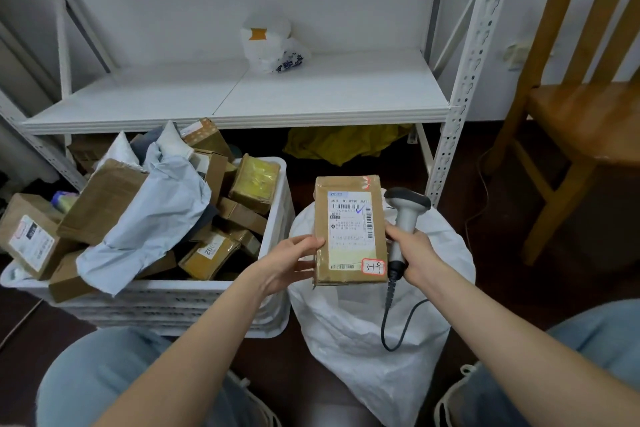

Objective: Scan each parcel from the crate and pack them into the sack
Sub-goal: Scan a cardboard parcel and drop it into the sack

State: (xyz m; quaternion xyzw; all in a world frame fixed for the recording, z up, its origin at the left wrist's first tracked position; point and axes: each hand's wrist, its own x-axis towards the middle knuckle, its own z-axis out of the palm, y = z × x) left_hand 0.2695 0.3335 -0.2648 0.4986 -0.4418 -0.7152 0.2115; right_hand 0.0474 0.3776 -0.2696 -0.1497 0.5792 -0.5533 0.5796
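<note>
Well, the parcel (349, 229) is a flat brown cardboard box sealed with glossy tape. It has a white printed label with barcodes on its face and a small red-edged sticker with handwritten numbers at the lower right corner. My left hand (294, 260) grips its left edge, thumb on the front and fingers behind, holding it upright above the sack (363, 340), a crinkled white woven bag with its mouth open. My right hand (412, 253) is curled round the grey handle of the scanner (407, 208), just beside the parcel's right edge. The scanner's dark head rises level with the label, and its black coiled cable hangs down in front of the sack.

To the left stands the white ribbed plastic crate (173, 302), heaped with taped cardboard boxes and a wrinkled grey plastic mailer (149, 215). Behind is a white metal shelf (242, 97) carrying a crumpled white plastic bag (270, 45), with yellow fabric (343, 144) bunched beneath. A wooden chair (571, 114) stands on the right.
</note>
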